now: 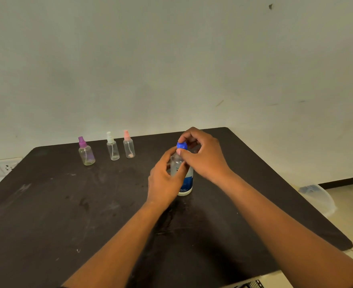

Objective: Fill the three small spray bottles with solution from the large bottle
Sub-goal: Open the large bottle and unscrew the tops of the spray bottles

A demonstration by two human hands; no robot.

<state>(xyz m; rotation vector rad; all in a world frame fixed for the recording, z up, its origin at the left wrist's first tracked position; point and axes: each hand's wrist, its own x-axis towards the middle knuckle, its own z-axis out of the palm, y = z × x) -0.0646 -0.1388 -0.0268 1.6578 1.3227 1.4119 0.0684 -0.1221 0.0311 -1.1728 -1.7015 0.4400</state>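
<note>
Both hands grip: left hand (164, 179) wraps the large bottle (185, 183), right hand (202, 154) pinches its blue cap (181, 145).

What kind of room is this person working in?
Probably a plain indoor workroom, not clearly a lab or a kitchen. A bare, scuffed wall rises behind a worn dark table, a wall socket sits at the left, and only a few plastic bottles stand out.

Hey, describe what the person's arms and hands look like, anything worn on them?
Both forearms are bare as far as the view shows, with no sleeves in sight. The left hand and right hand wear no gloves; no watch, bracelet or ring shows.
</note>
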